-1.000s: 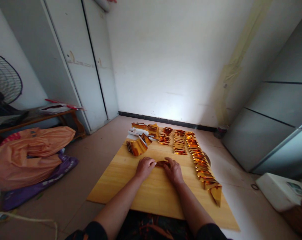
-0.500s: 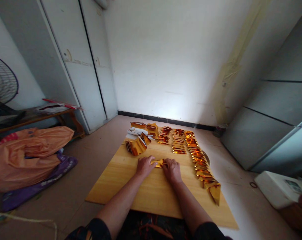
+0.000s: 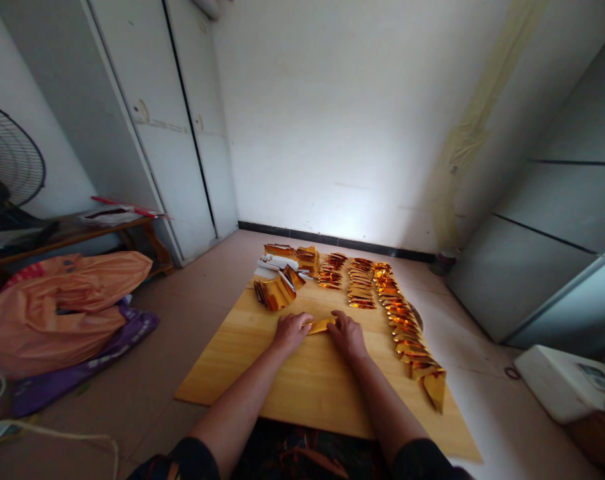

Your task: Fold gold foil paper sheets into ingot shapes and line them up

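A small piece of gold foil paper (image 3: 321, 325) lies on the wooden board (image 3: 262, 373) between my two hands. My left hand (image 3: 291, 331) is closed with its fingers pressing the paper's left end. My right hand (image 3: 349, 333) is closed on the right end. Rows of folded gold foil pieces (image 3: 382, 300) run along the board's far and right side. A curled stack of unfolded gold sheets (image 3: 275, 291) sits at the far left of the board, beyond my left hand.
The board lies on a tiled floor. An orange plastic bag (image 3: 57, 300) on purple cloth lies at the left, below a low wooden bench (image 3: 82, 233) and a fan (image 3: 9, 163). White cupboards stand at the back left. A white box (image 3: 562, 380) is at the right.
The foil piece between my hands has been opened or turned, showing a brighter gold face. Both hands have stayed at almost the same spot on the board.
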`<state>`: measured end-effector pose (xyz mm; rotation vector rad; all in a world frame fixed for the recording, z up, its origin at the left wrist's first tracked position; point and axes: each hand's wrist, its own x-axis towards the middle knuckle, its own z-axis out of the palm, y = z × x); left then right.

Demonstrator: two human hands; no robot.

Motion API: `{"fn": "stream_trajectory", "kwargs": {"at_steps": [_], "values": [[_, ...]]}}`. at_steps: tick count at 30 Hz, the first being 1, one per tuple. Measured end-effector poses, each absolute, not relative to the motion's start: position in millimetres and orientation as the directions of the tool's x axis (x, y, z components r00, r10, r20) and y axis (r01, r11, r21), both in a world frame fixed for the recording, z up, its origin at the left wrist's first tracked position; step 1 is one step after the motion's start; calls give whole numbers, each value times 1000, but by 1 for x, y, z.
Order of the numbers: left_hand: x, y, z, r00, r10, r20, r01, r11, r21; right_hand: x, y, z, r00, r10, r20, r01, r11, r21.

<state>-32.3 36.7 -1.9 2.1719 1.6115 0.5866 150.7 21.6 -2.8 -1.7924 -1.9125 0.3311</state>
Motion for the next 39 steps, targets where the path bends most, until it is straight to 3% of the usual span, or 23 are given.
{"fn": "stream_trajectory", "kwargs": {"at_steps": [5, 26, 34, 39], "values": [[-31, 39, -2, 232, 969, 78, 849, -241, 470, 137, 22, 2, 73, 986, 150, 909, -4, -417], [-21, 32, 6, 238, 965, 113, 939, -258, 229, 131, 27, 1, 60, 988, 145, 951, -12, -308], [-20, 32, 2, 225, 965, 135, 948, -249, 198, 131, 28, -5, 58, 983, 173, 956, -5, -293], [-20, 29, 1, 213, 954, 212, 960, -244, 137, 133, 26, -9, 33, 959, 281, 959, 48, -278]]}}
